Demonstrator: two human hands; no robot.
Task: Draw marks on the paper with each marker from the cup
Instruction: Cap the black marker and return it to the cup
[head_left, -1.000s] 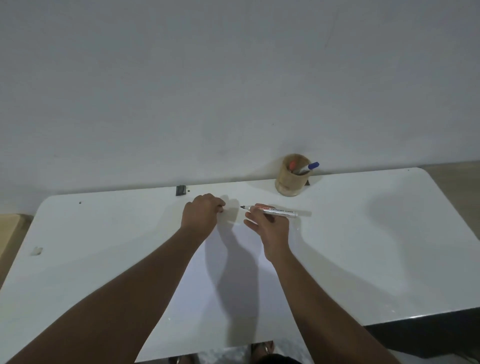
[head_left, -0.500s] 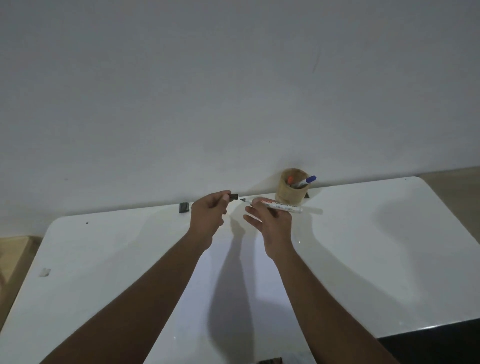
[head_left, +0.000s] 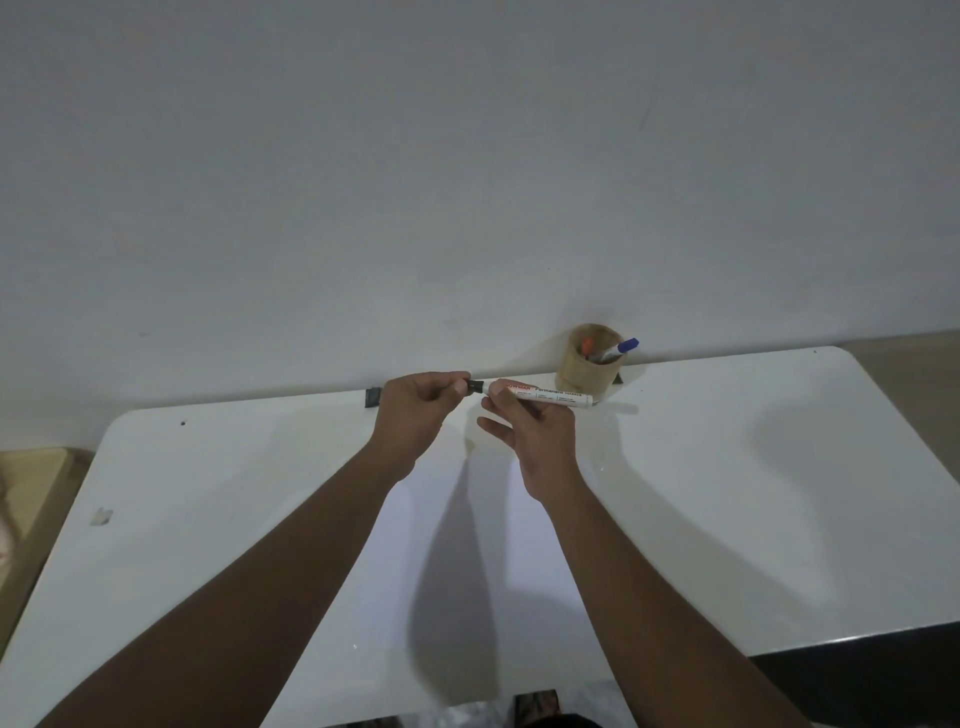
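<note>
My right hand holds a white permanent marker level above the table, its tip end pointing left. My left hand pinches the black cap, which meets the marker's tip end. A white sheet of paper lies on the table below my hands, partly under my arms' shadows. A round wooden cup stands at the table's back edge, right of my hands, with a blue-capped marker and an orange-capped marker in it.
The white table runs along a plain grey wall. A small dark block sits at the back edge left of my left hand. A bit of tape sticks near the left edge. A dark floor shows at lower right.
Both hands rose off the paper and came together. The cap in my left hand, apart from the marker's bare tip before, now meets that tip. The view has tilted upward.
</note>
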